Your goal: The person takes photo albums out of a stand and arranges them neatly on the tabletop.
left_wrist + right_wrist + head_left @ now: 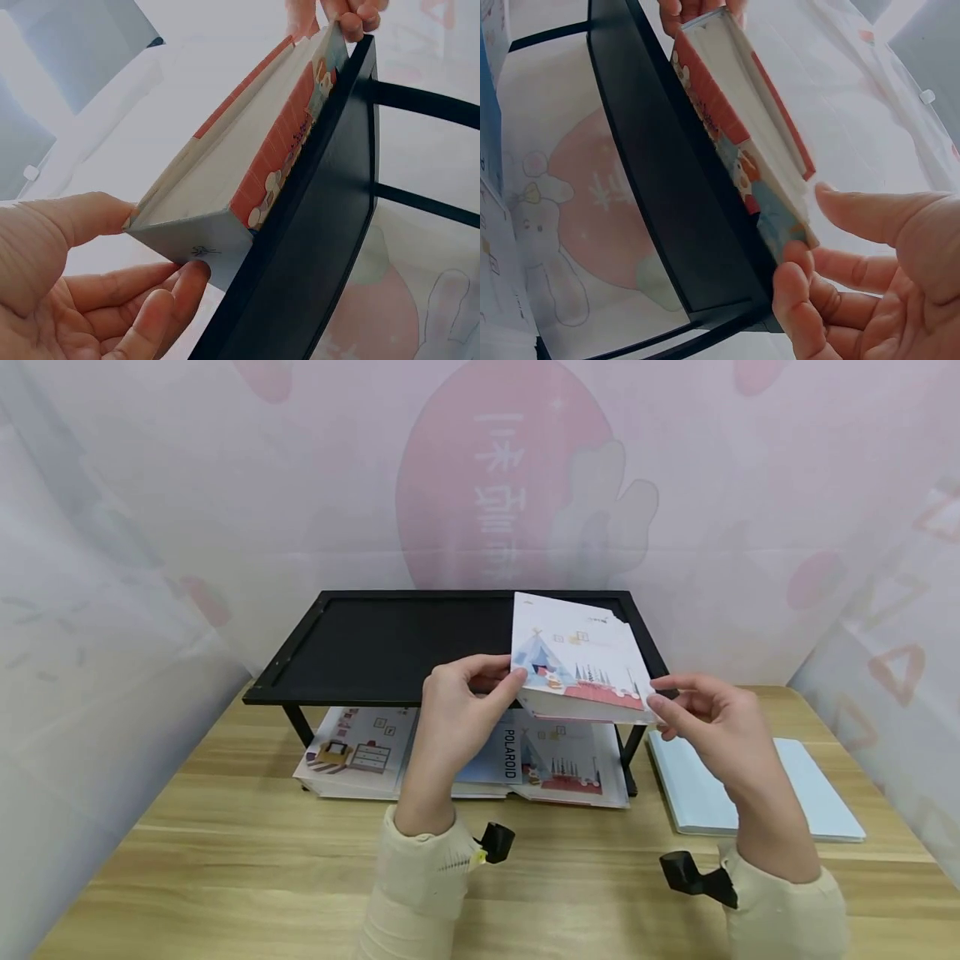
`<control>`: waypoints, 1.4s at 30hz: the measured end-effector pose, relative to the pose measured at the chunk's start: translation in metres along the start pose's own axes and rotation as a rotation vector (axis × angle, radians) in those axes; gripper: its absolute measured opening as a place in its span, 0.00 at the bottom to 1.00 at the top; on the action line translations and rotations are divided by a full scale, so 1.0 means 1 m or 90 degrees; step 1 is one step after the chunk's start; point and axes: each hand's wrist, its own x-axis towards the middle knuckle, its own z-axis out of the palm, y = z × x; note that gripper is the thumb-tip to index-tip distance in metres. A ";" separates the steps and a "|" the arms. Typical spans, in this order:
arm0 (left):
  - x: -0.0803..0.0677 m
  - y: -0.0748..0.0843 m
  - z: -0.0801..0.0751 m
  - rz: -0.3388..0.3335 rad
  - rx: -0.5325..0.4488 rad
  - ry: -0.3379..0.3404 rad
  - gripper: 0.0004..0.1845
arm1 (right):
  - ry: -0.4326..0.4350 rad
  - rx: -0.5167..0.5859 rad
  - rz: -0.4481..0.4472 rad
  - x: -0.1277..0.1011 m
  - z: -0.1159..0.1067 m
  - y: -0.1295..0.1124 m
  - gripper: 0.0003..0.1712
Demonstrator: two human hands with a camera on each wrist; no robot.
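A book (577, 660) with a tent picture on its cover sits at the right front edge of the black shelf (390, 643), tilted, and lies between the two hands. The left hand (457, 710) pinches its near-left corner with thumb and fingers, while the right hand (708, 718) has its fingertips at the near-right corner, thumb raised just beside it. Under the shelf more books (360, 760) lie flat on the table (225, 877), and a white one (750, 793) lies to the right.
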 end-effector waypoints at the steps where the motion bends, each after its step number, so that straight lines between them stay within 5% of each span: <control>1: 0.000 0.000 0.000 0.001 -0.006 -0.001 0.15 | -0.003 0.003 0.009 0.000 0.000 -0.001 0.18; 10: -0.001 -0.001 -0.003 -0.006 -0.039 -0.020 0.15 | -0.028 0.043 0.057 0.002 0.008 -0.005 0.24; 25: 0.000 -0.001 -0.008 -0.063 -0.107 -0.126 0.17 | -0.056 0.053 0.097 0.002 0.006 -0.012 0.29; 33: 0.002 -0.004 -0.003 -0.093 -0.132 -0.142 0.16 | -0.099 0.160 0.122 0.001 0.003 -0.007 0.34; 42: 0.002 -0.004 -0.002 -0.067 -0.121 -0.146 0.16 | -0.114 0.223 0.130 0.001 0.003 -0.005 0.37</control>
